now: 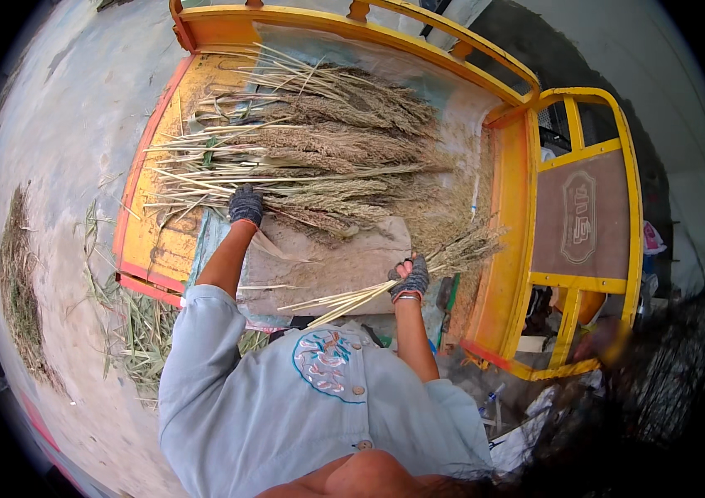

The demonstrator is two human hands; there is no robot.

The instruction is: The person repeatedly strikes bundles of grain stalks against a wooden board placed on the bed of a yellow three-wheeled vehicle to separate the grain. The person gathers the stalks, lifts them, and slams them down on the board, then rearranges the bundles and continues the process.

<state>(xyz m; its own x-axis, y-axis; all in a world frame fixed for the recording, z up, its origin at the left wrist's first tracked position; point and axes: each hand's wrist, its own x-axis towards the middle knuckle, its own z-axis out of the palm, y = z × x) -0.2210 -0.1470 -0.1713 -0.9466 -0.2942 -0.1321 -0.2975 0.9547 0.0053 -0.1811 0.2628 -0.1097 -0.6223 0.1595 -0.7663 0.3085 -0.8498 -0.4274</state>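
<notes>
My right hand [409, 276], in a dark grey knit glove, is closed round a small bunch of broomcorn stalks [344, 300]. Their pale cut ends point left across my front, and the bushy seed heads [465, 251] spread to the right. My left hand [246, 204], gloved alike, reaches to the near edge of a large pile of broomcorn [328, 141]. Its fingers are curled at the stalks there, with the fingertips partly hidden. The pile lies with bare stems to the left and brown seed heads to the right.
The pile rests on a yellow cart bed [166, 241] with a red edge. A yellow rail [369, 25] runs along its far side, and a yellow frame [635, 216] stands at the right. Dried plants [20, 282] and green leaves [141, 336] lie on the floor at left.
</notes>
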